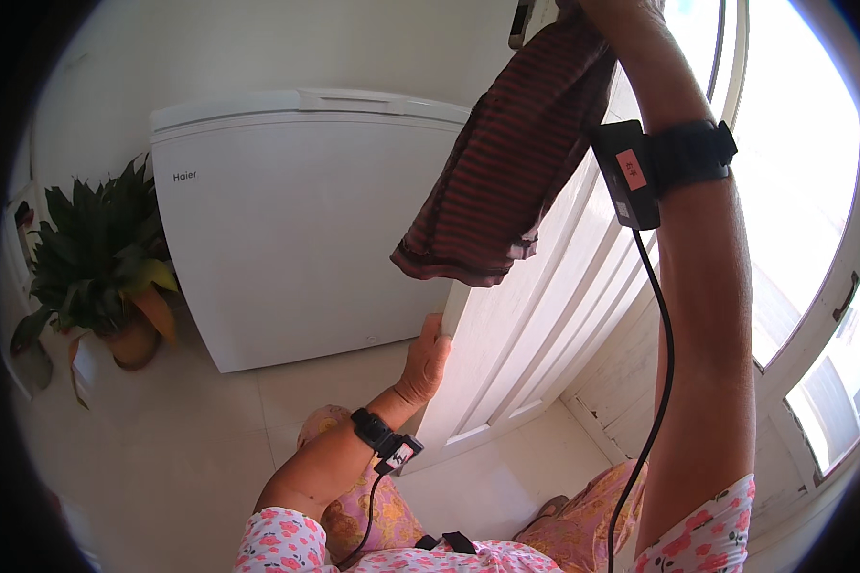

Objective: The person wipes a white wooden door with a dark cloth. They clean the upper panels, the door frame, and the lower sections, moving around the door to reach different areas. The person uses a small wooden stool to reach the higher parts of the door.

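My left hand (426, 360) grasps the free edge of a white panelled door (502, 351); its thumb shows at the edge, and most of the fingers are hidden. Up at the top rim of the view, my right hand (620, 16) holds a dark red and black striped cloth (519, 157) against the upper part of the door. The cloth hangs down over the door's edge, and its lower end has a pale frayed patch. The fingertips of my right hand are cut off by the frame.
A white Haier chest freezer (301, 236) stands against the wall behind the door. Left of it is a leafy plant in a brown pot (132, 347). A dark door lock plate (521, 25) shows beside the cloth. Right of me is a glazed door frame (803, 358). Cables hang from both wrist devices.
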`<state>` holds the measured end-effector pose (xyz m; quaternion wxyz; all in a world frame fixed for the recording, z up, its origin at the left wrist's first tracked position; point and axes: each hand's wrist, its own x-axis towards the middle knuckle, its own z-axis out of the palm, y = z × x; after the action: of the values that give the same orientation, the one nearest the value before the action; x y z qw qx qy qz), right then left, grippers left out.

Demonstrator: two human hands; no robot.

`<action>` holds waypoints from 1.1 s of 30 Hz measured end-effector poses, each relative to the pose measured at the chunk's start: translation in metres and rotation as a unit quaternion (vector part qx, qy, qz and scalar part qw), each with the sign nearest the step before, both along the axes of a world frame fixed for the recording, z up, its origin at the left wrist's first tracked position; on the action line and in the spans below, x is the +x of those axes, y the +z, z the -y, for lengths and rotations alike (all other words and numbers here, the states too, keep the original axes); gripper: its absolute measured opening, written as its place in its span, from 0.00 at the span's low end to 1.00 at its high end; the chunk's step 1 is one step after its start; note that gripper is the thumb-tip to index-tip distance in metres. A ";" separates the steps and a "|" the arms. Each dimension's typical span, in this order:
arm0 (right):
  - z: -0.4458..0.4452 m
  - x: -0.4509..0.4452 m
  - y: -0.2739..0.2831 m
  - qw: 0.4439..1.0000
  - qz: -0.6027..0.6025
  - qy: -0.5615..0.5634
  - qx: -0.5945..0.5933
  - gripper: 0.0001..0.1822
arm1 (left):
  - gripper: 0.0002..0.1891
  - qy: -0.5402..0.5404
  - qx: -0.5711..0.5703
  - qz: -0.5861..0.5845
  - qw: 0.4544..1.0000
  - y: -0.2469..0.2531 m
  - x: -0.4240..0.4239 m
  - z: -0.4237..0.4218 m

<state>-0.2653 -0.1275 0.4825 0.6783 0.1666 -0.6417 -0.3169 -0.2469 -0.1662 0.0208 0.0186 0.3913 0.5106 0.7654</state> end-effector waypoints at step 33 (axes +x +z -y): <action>-0.043 0.092 -0.408 0.710 0.700 -0.073 -0.012 0.02 | 0.31 -0.195 0.006 0.211 0.958 -0.003 -0.055 0.009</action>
<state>-0.1732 -0.0845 0.0745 0.0112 0.2855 -0.9464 -0.1504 -0.3022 -0.1756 0.0178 0.2723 0.3125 0.4041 0.8154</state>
